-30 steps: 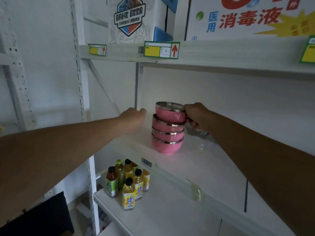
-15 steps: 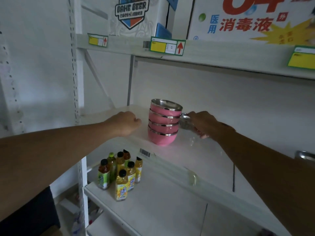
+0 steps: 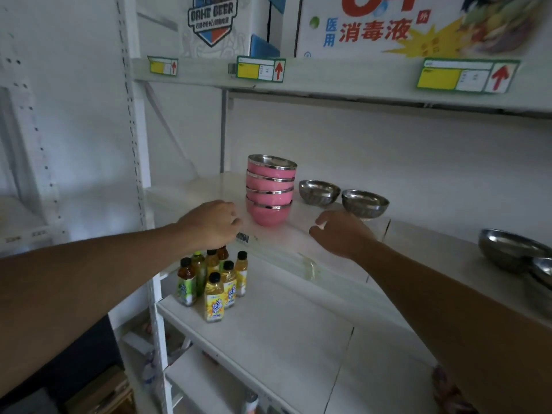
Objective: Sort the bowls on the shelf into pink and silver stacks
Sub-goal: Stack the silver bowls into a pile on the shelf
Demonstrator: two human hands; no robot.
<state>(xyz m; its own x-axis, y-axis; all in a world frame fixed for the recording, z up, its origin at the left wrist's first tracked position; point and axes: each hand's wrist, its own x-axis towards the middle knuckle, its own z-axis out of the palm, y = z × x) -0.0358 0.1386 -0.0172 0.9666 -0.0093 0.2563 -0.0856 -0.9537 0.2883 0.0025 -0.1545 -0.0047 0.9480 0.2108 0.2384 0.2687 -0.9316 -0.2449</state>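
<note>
In the head view, a pink stack (image 3: 270, 189) of four bowls is seen on the shelf (image 3: 343, 255), toward twelve o'clock from the hands; the pink sorting is judged to be finished, since no loose pink bowl is visible; two silver bowls are set singly at about two o'clock of the stack, the nearer silver bowl (image 3: 319, 192) just beside it and the farther silver bowl (image 3: 365, 203) touching or nearly touching the first; more silver bowls (image 3: 513, 249) are seen well apart at three o'clock, at the right edge of the frame, partly cut off, so their number cannot be told.

The left hand (image 3: 210, 224) is held at the shelf's front edge at seven o'clock of the pink stack, its fingers curled together on nothing that can be seen; the right hand (image 3: 343, 234) is held low over the shelf at five o'clock of the stack, fingers loosely apart and empty, just short of the farther silver bowl.

The step in hand is judged to be the silver stack; for the next move, one silver bowl would have to be gripped at its rim, lifted clear, and nested squarely into its neighbour; the bowls at the right would then have to be brought over; care is called for so that the tall pink stack is not knocked.
</note>
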